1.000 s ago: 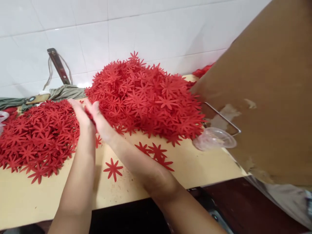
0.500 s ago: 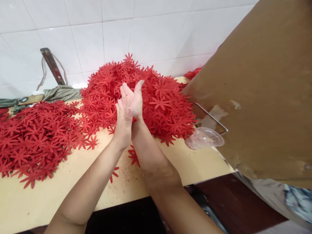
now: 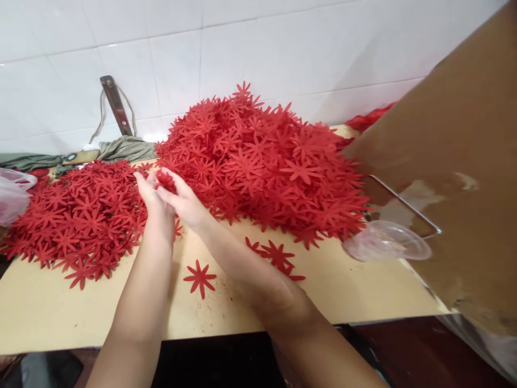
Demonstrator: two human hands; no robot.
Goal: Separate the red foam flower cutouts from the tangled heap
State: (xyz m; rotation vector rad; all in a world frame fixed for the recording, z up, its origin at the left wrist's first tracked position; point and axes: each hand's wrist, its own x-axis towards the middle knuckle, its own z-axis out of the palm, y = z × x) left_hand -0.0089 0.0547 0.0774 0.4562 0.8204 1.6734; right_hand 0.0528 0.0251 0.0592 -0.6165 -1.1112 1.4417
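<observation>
My left hand (image 3: 151,194) and my right hand (image 3: 183,200) are cupped together above the gap between two heaps. A small clump of red flower-shaped cutouts (image 3: 166,182) is held between them, partly covered by the fingers. To the left lies the smaller heap of red flower cutouts (image 3: 86,215). The larger heap (image 3: 258,167) rises against the wall to the right of my hands. One loose flower cutout (image 3: 200,278) lies flat on the table between my forearms. Several more loose cutouts (image 3: 278,254) lie beyond my right forearm.
A clear plastic dish (image 3: 388,241) stands beside a large brown cardboard box (image 3: 464,178) at the right. Against the white tiled wall are a grey-green cloth (image 3: 126,149) and a dark strip with a cord (image 3: 116,105). A plastic bag (image 3: 14,196) sits at the left edge of the table (image 3: 48,318).
Both hands have moved left and lower, from in front of the large heap, and now hold red cutouts between them. The view has shifted left, and more loose cutouts show on the table.
</observation>
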